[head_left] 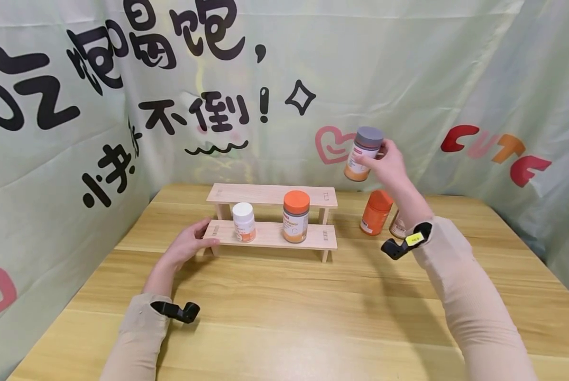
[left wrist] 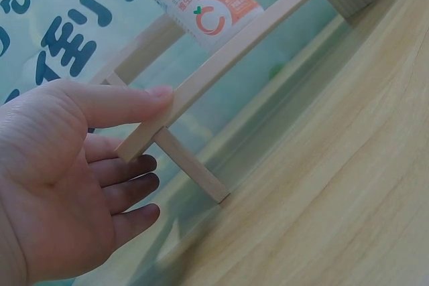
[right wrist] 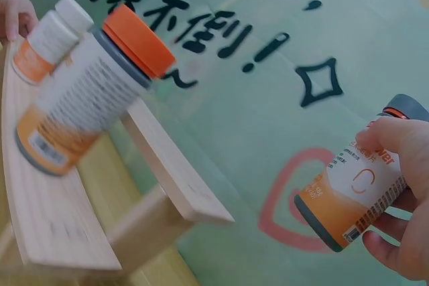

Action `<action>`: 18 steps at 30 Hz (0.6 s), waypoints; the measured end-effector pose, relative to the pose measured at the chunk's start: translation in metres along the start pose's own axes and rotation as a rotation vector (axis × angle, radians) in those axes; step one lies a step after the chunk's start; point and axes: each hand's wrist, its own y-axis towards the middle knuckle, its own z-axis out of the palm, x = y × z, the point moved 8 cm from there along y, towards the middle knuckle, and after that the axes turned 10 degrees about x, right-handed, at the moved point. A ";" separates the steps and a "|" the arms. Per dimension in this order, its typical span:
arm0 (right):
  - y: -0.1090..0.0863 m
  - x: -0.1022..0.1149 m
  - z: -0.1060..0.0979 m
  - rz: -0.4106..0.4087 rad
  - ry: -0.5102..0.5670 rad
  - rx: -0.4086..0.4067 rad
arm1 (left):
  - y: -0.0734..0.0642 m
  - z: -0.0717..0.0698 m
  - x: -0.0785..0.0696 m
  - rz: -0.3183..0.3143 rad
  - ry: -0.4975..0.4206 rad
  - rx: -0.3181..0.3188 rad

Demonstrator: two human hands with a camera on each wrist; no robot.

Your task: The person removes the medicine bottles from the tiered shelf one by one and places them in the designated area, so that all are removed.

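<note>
My right hand (head_left: 390, 165) holds up a grey-capped supplement bottle (head_left: 362, 154) with a white and orange label, above the table to the right of a two-tier wooden shelf (head_left: 271, 197). In the right wrist view the thumb lies across the front of this bottle (right wrist: 355, 189). My left hand (head_left: 186, 244) grips the left end of the lower tier, its thumb on the front edge (left wrist: 194, 92). A small white vitamin C bottle (head_left: 244, 222) and a larger orange-capped bottle (head_left: 296, 217) stand upright on that tier. The upper tier bears nothing.
Right of the shelf, an orange bottle (head_left: 376, 212) stands on the wooden table (head_left: 284, 317). Beside it another container (head_left: 398, 226) is partly hidden by my right forearm. A pale curtain (head_left: 398, 63) with printed lettering hangs behind the table and along its left side.
</note>
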 end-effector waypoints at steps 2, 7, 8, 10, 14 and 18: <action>-0.002 -0.006 -0.010 0.010 -0.015 -0.014 | 0.003 -0.001 0.005 0.001 0.005 -0.004; -0.010 -0.019 -0.032 0.034 -0.021 -0.043 | 0.004 -0.002 0.007 -0.010 0.000 -0.008; -0.011 -0.021 -0.035 0.040 -0.019 -0.046 | 0.004 -0.002 0.007 -0.012 -0.003 -0.011; -0.014 -0.027 -0.043 0.057 -0.028 -0.054 | 0.004 -0.002 0.007 -0.009 -0.006 -0.009; -0.021 -0.037 -0.058 0.085 -0.060 -0.076 | 0.003 -0.002 0.007 -0.002 -0.010 -0.005; -0.029 -0.045 -0.073 0.098 -0.081 -0.107 | 0.004 -0.001 0.005 0.002 -0.013 -0.001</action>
